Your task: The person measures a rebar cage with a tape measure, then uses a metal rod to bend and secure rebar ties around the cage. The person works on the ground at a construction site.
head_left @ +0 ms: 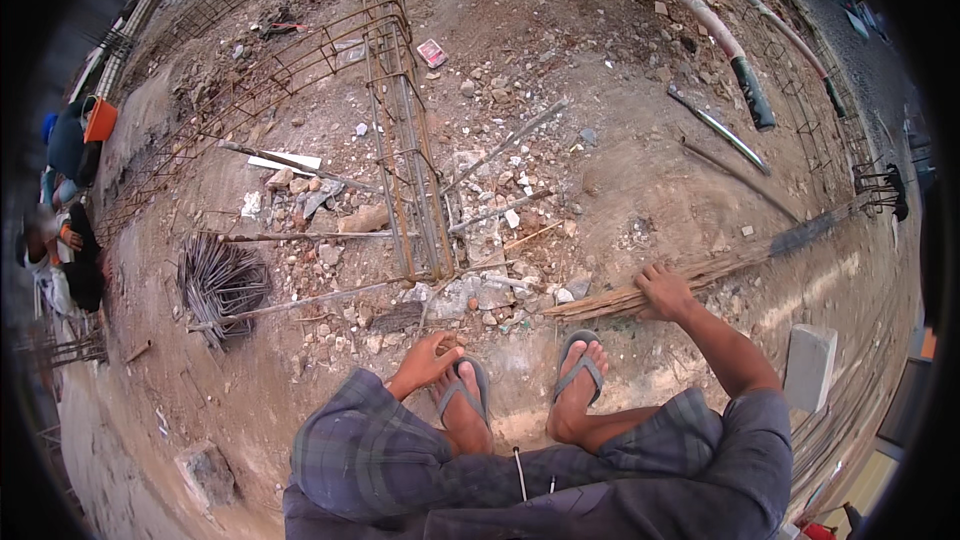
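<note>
My right hand (663,292) grips the near end of a long, weathered wooden plank (700,268), its fingers wrapped over the top edge. The plank lies on the dirt and runs off to the upper right. My left hand (424,364) is low beside my left sandal (476,387), fingers curled together. Anything inside them is too small or hidden to make out. Ahead of my feet stands a rusty rebar cage (405,155) among rubble. A bundle of short metal rods (222,285) lies to the left of it.
Wheelbarrow handles (715,30) reach in at the upper right, above a metal pipe (720,130). A concrete block (810,368) stands by my right elbow; another block (207,475) lies at lower left. Another person (70,250) sits at the far left near an orange bucket (101,121).
</note>
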Tool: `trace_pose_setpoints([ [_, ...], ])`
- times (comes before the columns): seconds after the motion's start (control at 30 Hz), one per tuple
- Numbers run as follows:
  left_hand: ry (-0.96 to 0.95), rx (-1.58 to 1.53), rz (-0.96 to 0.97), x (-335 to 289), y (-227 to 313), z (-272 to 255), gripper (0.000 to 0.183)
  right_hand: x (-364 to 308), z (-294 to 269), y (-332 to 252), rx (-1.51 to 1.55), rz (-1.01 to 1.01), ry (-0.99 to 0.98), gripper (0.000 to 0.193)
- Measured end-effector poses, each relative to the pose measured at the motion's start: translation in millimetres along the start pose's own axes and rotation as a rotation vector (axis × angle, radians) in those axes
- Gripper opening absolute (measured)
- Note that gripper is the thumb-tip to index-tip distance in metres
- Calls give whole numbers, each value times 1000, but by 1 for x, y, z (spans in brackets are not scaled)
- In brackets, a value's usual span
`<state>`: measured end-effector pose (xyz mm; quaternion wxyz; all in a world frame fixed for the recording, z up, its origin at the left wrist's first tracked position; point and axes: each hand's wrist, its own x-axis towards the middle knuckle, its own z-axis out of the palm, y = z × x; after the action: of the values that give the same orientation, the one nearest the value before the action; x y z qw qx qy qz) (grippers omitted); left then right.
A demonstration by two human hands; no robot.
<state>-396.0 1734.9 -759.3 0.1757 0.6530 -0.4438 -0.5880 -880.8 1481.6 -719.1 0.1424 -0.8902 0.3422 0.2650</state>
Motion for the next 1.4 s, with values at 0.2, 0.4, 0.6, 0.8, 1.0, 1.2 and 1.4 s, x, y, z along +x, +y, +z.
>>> trace_pose_setpoints([
  [0.2, 75, -42, -42, -10, -17, -3, 53, 30, -16, -7, 41, 48, -191, 89],
  [0.4, 320, -309, 29, -4, -19, -41, 32, 82, -85, -58, 383, -109, 52, 91],
  [0.6, 1057, -802, 213, -30, -19, -156, 30, 96, -162, -120, 1286, -225, 522, 66],
  [0.8, 641, -1111, 821, -60, 100, -203, 70, 115, -207, -162, 1534, -454, 883, 61],
  [1.0, 379, -1289, 894, -36, 127, -204, 100, 159, -212, -170, 1417, -583, 884, 78],
  [1.2, 370, -1132, 874, -30, 137, -200, 102, 184, -222, -184, 1467, -894, 748, 69],
  [1.4, 436, -872, 775, -21, 157, -190, 105, 204, -254, -217, 1331, -1009, 637, 47],
])
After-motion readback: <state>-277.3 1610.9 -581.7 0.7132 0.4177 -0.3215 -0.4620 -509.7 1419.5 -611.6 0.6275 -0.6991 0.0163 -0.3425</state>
